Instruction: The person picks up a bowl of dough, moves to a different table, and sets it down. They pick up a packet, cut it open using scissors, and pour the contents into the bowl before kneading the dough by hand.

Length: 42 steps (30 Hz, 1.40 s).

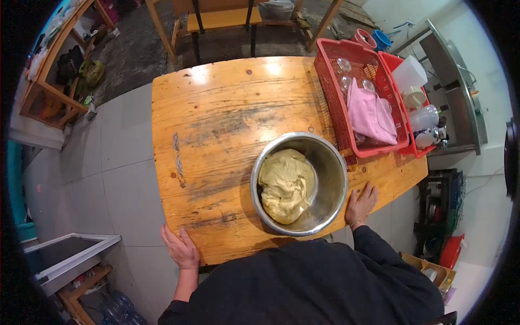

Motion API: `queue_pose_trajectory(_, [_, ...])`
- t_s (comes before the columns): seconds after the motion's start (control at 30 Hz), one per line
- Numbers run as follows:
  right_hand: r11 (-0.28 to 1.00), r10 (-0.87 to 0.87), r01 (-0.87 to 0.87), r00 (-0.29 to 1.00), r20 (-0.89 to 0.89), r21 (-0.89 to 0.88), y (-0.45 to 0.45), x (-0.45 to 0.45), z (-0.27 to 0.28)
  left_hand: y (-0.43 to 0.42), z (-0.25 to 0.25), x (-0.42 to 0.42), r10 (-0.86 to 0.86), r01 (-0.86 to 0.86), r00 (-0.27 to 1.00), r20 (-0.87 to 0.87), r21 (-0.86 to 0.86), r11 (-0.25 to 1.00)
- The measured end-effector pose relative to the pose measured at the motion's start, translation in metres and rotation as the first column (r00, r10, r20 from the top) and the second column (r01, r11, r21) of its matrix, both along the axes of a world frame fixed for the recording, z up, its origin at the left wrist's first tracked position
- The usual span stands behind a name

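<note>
At the wooden table's (227,97) near left corner, the left hand (181,250) rests, thumb parted from its fingers. Now the steel bowl (331,176), with pale dough (286,187) slumped to its left! Just beside it, the right hand (362,206) lies flat, fingers slightly spread. Further over, one red plastic basket (380,149) holds pink cloth (371,115) and clear glassware (343,65); another (388,62) carries pale containers (409,73).
</note>
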State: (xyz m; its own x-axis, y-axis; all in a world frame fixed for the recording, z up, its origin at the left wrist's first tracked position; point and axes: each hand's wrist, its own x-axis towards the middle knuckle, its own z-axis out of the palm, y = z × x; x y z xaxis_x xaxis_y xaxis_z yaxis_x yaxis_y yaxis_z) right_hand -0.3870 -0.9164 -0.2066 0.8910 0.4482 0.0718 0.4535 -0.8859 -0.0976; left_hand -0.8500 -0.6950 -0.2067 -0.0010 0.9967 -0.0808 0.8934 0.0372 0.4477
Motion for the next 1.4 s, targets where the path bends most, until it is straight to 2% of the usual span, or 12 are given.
queue_pose_trajectory(0.07, [1.000,0.007,-0.007,1.000,0.001,-0.001,-0.001,0.002,-0.002,0.000,0.000,0.003,0.005,-0.006,1.000,0.018,0.050,0.999])
queue_pose_trajectory(0.3, [1.000,0.011,-0.011,0.994,0.113,0.002,-0.008,0.003,-0.013,-0.009,-0.005,0.000,0.005,0.007,0.995,-0.096,0.122,0.993])
queue_pose_trajectory(0.4, [0.999,-0.010,0.009,1.000,0.018,0.049,-0.009,0.002,-0.010,-0.010,-0.007,0.002,0.013,0.000,0.995,-0.097,0.138,0.990])
queue_pose_trajectory(0.57, [0.994,-0.016,0.015,1.000,0.013,0.110,-0.011,0.000,-0.012,-0.011,-0.006,0.003,0.027,-0.010,0.990,-0.135,0.122,0.993])
queue_pose_trajectory(0.9, [0.993,0.000,-0.001,1.000,0.013,0.117,-0.014,-0.002,-0.007,-0.014,-0.001,0.006,0.050,-0.032,0.993,-0.111,0.154,0.987])
queue_pose_trajectory(1.07, [0.984,0.018,-0.023,0.999,0.028,0.176,-0.015,-0.002,-0.009,-0.017,0.005,0.008,0.058,-0.043,0.994,-0.094,0.152,0.987])
queue_pose_trajectory(1.17, [0.983,0.011,-0.014,1.000,0.018,0.184,-0.015,-0.005,-0.005,-0.018,0.015,0.010,0.073,-0.068,0.994,-0.076,0.066,0.995])
queue_pose_trajectory(1.4, [0.976,0.006,-0.012,1.000,0.030,0.215,-0.015,-0.002,-0.012,-0.013,0.002,0.003,0.090,-0.084,0.995,-0.043,0.125,0.989])
